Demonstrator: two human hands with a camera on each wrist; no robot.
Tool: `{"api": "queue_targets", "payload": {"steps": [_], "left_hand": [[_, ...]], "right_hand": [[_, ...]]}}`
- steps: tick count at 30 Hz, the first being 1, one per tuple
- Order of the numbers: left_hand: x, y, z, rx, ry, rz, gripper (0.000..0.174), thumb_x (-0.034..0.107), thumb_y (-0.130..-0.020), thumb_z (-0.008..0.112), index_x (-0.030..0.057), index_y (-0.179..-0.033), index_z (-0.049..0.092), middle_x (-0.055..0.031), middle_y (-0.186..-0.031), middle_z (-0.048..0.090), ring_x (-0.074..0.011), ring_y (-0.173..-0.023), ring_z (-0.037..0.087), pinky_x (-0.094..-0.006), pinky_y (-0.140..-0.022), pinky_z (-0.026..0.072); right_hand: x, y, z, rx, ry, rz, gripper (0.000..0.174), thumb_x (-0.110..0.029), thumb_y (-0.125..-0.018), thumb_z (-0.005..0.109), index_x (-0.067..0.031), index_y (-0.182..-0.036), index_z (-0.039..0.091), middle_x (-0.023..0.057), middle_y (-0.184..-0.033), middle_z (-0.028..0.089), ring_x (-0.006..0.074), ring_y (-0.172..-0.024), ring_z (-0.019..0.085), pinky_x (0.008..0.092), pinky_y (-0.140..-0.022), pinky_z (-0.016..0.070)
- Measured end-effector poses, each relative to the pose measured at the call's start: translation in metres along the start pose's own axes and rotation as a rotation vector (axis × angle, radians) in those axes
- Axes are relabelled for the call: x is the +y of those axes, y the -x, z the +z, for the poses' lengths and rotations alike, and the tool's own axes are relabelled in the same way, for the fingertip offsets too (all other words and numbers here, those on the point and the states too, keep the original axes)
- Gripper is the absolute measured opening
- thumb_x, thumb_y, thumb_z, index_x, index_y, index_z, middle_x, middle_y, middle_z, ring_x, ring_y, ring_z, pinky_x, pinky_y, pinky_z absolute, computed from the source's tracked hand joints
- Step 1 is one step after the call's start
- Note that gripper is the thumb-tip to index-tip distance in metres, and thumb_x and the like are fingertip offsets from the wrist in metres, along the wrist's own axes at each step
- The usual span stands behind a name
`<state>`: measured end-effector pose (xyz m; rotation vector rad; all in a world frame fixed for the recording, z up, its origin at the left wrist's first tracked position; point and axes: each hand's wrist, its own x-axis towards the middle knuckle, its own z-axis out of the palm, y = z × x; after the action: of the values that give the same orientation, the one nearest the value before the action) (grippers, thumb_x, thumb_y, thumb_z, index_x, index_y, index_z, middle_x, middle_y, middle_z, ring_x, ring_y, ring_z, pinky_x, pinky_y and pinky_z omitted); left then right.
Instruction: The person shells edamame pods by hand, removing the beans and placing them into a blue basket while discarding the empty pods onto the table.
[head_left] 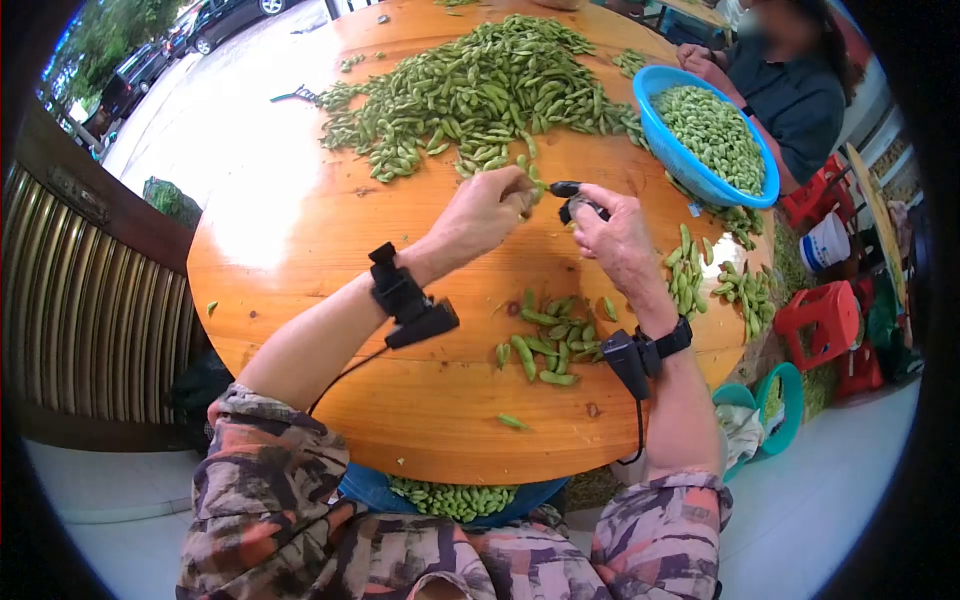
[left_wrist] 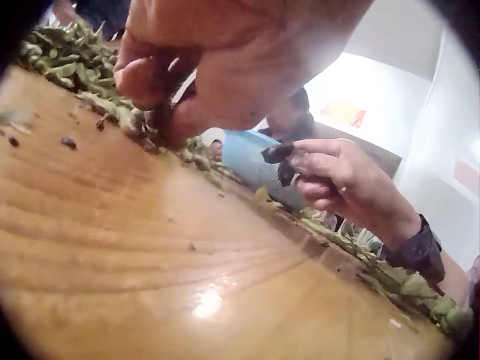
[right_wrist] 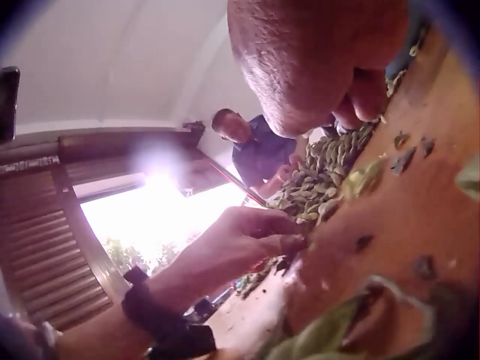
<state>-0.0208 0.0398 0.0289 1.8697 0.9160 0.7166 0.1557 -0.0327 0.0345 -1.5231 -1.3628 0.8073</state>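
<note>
In the head view, my left hand (head_left: 490,212) is over the middle of the table, fingers curled, pinching a green soybean pod (head_left: 537,189) that sticks out at the fingertips. My right hand (head_left: 618,237) is just to its right, apart from it. Black cap-like pieces (head_left: 565,188) cover the tips of its index finger and thumb, which are spread with a gap between them. In the left wrist view these black tips (left_wrist: 277,154) point toward the left hand (left_wrist: 217,67). A small heap of soybean pods (head_left: 560,340) lies below the hands.
A large pile of soybean pods (head_left: 480,90) covers the far table (head_left: 300,260). A blue basket (head_left: 765,185) full of pods stands at right, near another person (head_left: 790,100). Scissors (head_left: 297,95) lie far left. A blue basin (head_left: 365,490) of pods sits below the near edge.
</note>
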Motion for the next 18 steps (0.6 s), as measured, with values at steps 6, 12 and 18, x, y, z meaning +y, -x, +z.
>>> {"api": "queue_targets", "payload": {"steps": [6, 12, 18], "left_hand": [[0.004, 0.024, 0.017, 0.025, 0.709, -0.240, 0.022, 0.023, -0.095, 0.055, 0.0018, -0.088, 0.054, -0.0002, -0.072, 0.052, -0.0055, -0.054, 0.041, -0.0200, -0.044, 0.0312], [-0.003, 0.025, 0.028, 0.145, 0.684, -0.272, 0.020, 0.020, -0.095, 0.057, 0.0012, -0.088, 0.054, 0.0010, -0.068, 0.049, -0.0043, -0.051, 0.039, -0.0203, -0.041, 0.0287], [-0.005, 0.027, 0.028, 0.130, 0.505, -0.235, 0.023, 0.022, -0.094, 0.057, 0.0003, -0.088, 0.056, 0.0011, -0.065, 0.049, -0.0061, -0.054, 0.044, -0.0213, -0.043, 0.0321]], "right_hand": [[-0.003, 0.005, 0.011, -0.252, -0.713, 0.183, 0.022, -0.006, -0.092, 0.050, 0.0072, -0.109, 0.058, -0.0034, -0.069, 0.046, 0.0021, -0.055, 0.039, 0.0169, -0.045, 0.0337], [-0.004, 0.007, 0.015, -0.267, -0.760, 0.167, 0.022, -0.005, -0.093, 0.049, 0.0073, -0.110, 0.057, -0.0041, -0.071, 0.046, 0.0023, -0.057, 0.039, 0.0166, -0.047, 0.0341], [-0.002, 0.006, 0.010, -0.286, -0.580, 0.112, 0.023, -0.006, -0.093, 0.051, 0.0047, -0.111, 0.058, -0.0042, -0.070, 0.045, 0.0024, -0.057, 0.039, 0.0173, -0.046, 0.0328]]}}
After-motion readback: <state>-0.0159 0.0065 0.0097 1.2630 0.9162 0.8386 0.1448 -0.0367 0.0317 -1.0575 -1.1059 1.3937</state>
